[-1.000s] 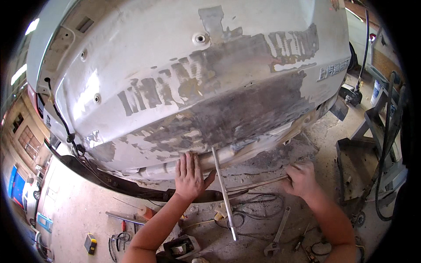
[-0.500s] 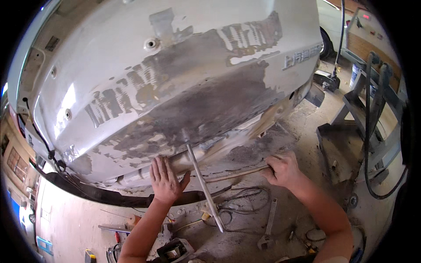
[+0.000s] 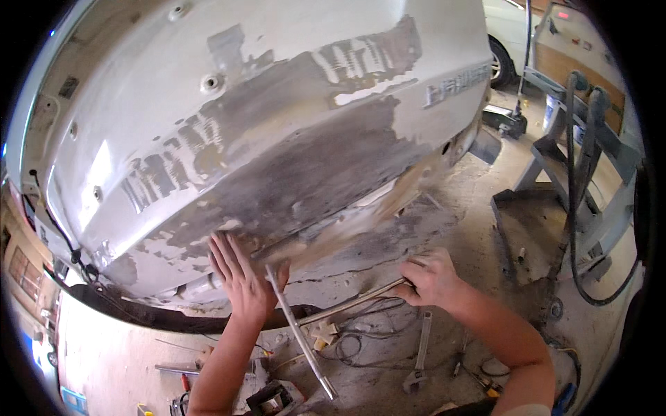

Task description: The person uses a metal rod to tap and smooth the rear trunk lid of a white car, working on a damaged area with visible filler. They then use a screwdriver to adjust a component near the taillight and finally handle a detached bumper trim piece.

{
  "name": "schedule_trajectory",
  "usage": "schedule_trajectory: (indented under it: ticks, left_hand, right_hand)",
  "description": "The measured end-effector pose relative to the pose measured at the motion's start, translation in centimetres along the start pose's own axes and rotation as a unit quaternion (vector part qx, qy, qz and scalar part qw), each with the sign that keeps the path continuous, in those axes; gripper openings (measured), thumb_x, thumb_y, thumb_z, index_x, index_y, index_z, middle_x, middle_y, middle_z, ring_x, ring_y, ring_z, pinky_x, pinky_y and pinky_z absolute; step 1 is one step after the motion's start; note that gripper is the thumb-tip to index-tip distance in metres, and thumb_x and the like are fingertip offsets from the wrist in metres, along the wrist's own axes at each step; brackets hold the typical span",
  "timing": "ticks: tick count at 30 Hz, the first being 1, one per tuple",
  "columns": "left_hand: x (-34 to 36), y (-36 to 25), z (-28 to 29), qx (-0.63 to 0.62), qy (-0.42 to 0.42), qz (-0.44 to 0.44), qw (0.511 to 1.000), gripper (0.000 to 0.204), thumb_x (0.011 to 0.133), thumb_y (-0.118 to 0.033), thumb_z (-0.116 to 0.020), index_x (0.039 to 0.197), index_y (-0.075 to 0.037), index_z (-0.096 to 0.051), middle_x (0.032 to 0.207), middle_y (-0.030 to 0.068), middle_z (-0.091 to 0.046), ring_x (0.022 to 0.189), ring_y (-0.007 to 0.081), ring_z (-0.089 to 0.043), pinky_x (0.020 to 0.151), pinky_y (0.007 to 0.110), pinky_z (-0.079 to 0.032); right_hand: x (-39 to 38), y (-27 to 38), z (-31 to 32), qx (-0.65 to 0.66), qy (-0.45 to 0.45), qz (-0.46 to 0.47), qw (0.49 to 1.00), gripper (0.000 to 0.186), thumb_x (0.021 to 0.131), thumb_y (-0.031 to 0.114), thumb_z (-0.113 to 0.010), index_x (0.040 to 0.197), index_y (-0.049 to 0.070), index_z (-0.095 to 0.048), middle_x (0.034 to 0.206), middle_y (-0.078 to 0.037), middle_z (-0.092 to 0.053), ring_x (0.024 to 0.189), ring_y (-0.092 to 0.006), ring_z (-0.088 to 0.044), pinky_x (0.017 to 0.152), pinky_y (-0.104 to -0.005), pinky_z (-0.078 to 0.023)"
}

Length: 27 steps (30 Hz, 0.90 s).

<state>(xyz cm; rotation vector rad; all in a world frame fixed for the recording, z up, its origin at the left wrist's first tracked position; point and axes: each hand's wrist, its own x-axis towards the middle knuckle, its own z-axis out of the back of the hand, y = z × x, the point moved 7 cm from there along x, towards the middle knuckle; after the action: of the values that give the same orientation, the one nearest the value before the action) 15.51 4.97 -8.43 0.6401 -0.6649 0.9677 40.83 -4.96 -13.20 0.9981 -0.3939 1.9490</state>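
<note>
The long metal bar [image 3: 298, 333] of a T-shaped tool slants across the lower middle, its upper end a little apart from the car panel. My right hand [image 3: 431, 279] is closed round the thin handle [image 3: 354, 299], which joins that bar near its middle. My left hand [image 3: 241, 277] lies with fingers stretched at the lower edge of the panel, its fingertips against the sanded surface. The white car panel [image 3: 139, 104] carries a large grey, scraped patch [image 3: 319, 159] with rows of ripple marks.
On the floor lie an adjustable wrench [image 3: 420, 357], a looped cable [image 3: 354, 343], and a dark box-like tool [image 3: 274, 399]. A metal stand [image 3: 517, 201] with a hanging black hose [image 3: 574, 243] is at the right. A dark bumper strip [image 3: 139, 312] runs below the panel.
My right hand has drawn the T-shaped tool down and left, so its upper end has left the panel's surface. My left hand has shifted slightly left. The view has moved a little.
</note>
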Motion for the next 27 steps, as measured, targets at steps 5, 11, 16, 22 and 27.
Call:
schedule_trajectory:
  ticks: [5,11,16,22,27]
  left_hand:
    - [1.6,-0.7,0.4,0.014,-0.046,-0.013,0.999,0.096,0.076,-0.049,-0.064,0.136,0.013,-0.021,0.139,0.0379,-0.021,0.132,0.0505,-0.020,0.107,0.057,-0.019]
    - [-2.0,-1.5,-2.8,-0.001,0.012,-0.095,0.995,0.086,0.076,-0.051,-0.066,0.127,0.014,-0.039,0.132,0.0374,-0.036,0.124,0.0506,-0.035,0.102,0.058,-0.028]
    - [-3.9,-1.4,-4.3,0.002,0.044,-0.129,0.991,0.078,0.078,-0.049,-0.064,0.122,0.013,-0.047,0.130,0.0324,-0.041,0.121,0.0452,-0.041,0.101,0.054,-0.031]
    - [-3.5,-1.5,-3.0,-0.020,0.058,-0.096,0.993,0.064,0.079,-0.043,-0.064,0.125,-0.001,-0.053,0.135,0.0163,-0.044,0.123,0.0304,-0.044,0.099,0.043,-0.037]
    - [-4.5,-1.5,-4.0,0.027,0.028,-0.161,0.986,0.076,0.078,-0.050,-0.063,0.125,0.009,-0.049,0.137,0.0277,-0.036,0.123,0.0376,-0.042,0.098,0.046,-0.037]
  right_hand:
    - [0.0,0.1,-0.5,0.020,-0.030,-0.011,0.999,0.037,0.073,0.042,-0.071,0.068,0.008,-0.057,0.054,-0.005,-0.052,0.047,-0.0255,-0.055,0.042,-0.0361,-0.041]
    - [1.8,1.3,-0.4,0.031,-0.028,0.006,0.999,0.046,0.075,0.046,-0.069,0.060,0.009,-0.046,0.051,-0.005,-0.045,0.043,-0.0259,-0.050,0.041,-0.0365,-0.039]
    - [2.8,1.8,-0.9,0.026,-0.044,0.037,0.998,0.049,0.077,0.048,-0.067,0.060,0.008,-0.045,0.051,-0.006,-0.044,0.042,-0.0250,-0.048,0.040,-0.0363,-0.038]
    - [3.0,1.8,-1.3,0.037,-0.050,0.019,0.998,0.048,0.080,0.047,-0.064,0.061,0.007,-0.046,0.051,-0.007,-0.041,0.041,-0.0259,-0.046,0.040,-0.0358,-0.037]
    - [3.5,0.3,-1.4,0.027,-0.069,0.006,0.997,0.049,0.081,0.048,-0.063,0.060,0.007,-0.044,0.051,-0.007,-0.041,0.041,-0.0271,-0.045,0.039,-0.0364,-0.036]
